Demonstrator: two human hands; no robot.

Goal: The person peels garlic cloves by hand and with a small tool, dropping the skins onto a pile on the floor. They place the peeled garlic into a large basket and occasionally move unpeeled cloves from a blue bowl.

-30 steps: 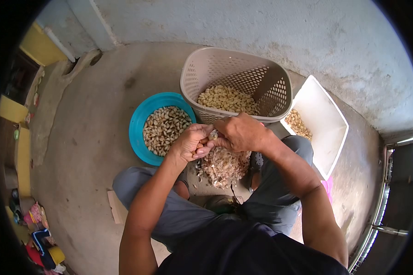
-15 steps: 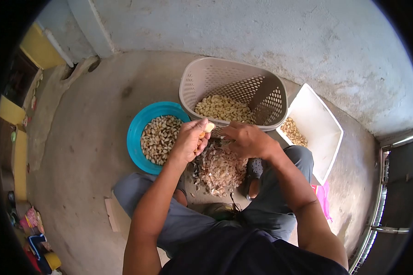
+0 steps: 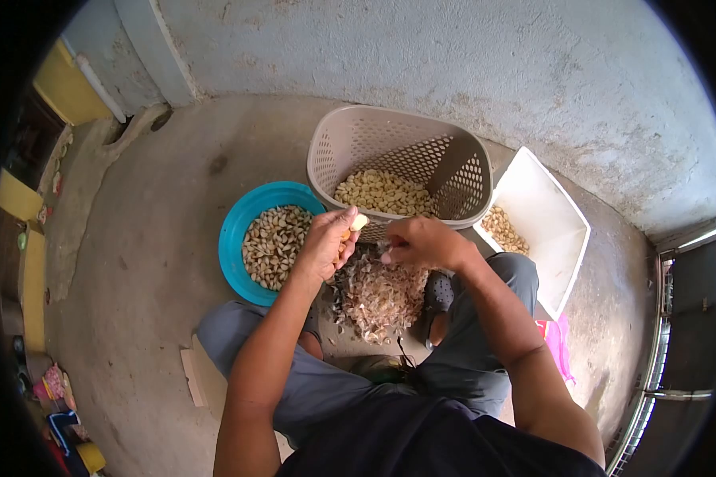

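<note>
My left hand (image 3: 326,245) is closed around a pale, peeled garlic clove (image 3: 359,222), which sticks out past the thumb and forefinger. Something orange shows between its lower fingers; what it is I cannot make out. Beside it on the right, my right hand (image 3: 428,242) has its fingers drawn together, with a small pinkish-pale bit at their tips that is too small to name. Both hands hover over a heap of garlic skins (image 3: 383,296) on the floor. To the left stands a turquoise basin (image 3: 229,253) of unpeeled garlic cloves (image 3: 272,250).
Just beyond my hands stands a beige perforated basket (image 3: 374,127) with peeled cloves (image 3: 382,192) inside. A tilted white box (image 3: 550,230) at right holds more cloves (image 3: 503,229). The grey wall (image 3: 453,63) rises behind. A pink bag (image 3: 561,350) lies by my right leg.
My right hand has curled its fingers in more and dropped slightly, and the pale bit now shows at its tips. The left hand still holds the clove in nearly the same place.
</note>
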